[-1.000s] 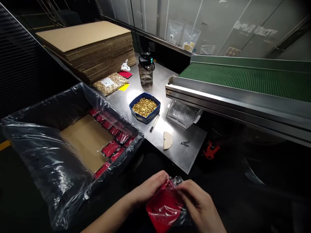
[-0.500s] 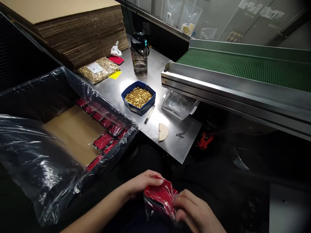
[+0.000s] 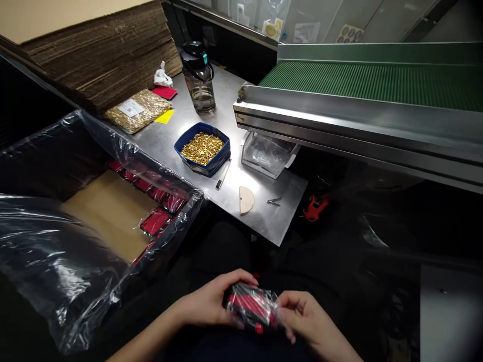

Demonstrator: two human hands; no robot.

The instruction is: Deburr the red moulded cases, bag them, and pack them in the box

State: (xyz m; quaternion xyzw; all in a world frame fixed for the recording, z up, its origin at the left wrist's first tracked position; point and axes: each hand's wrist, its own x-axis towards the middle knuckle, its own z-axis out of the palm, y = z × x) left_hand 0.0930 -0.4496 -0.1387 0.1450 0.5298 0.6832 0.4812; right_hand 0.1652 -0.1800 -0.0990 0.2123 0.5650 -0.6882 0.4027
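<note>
Low in front of me, over my lap, is a red and black item in clear plastic wrap (image 3: 251, 305); its exact kind cannot be made out. My left hand (image 3: 215, 299) is closed around its left side, thumb along the top edge. On the right end, my right hand (image 3: 302, 317) pinches the loose clear film, fingers curled and partly blurred. Similar red wrapped packs (image 3: 155, 221) lie in rows along the right side of a box lined with clear plastic (image 3: 188, 211), on a cardboard sheet (image 3: 109, 211).
On the metal table (image 3: 264, 226) are a blue tray of gold pieces (image 3: 203, 168), a cutter (image 3: 223, 174), a wooden half-disc (image 3: 246, 200), nail clippers (image 3: 273, 202) and a water bottle (image 3: 198, 83). A green conveyor (image 3: 339, 83) runs right. Stacked cardboard (image 3: 101, 55) stands back left.
The wrapped item has turned in my hands so a narrower black and red side now shows. My view has shifted a little, moving the table things leftward.
</note>
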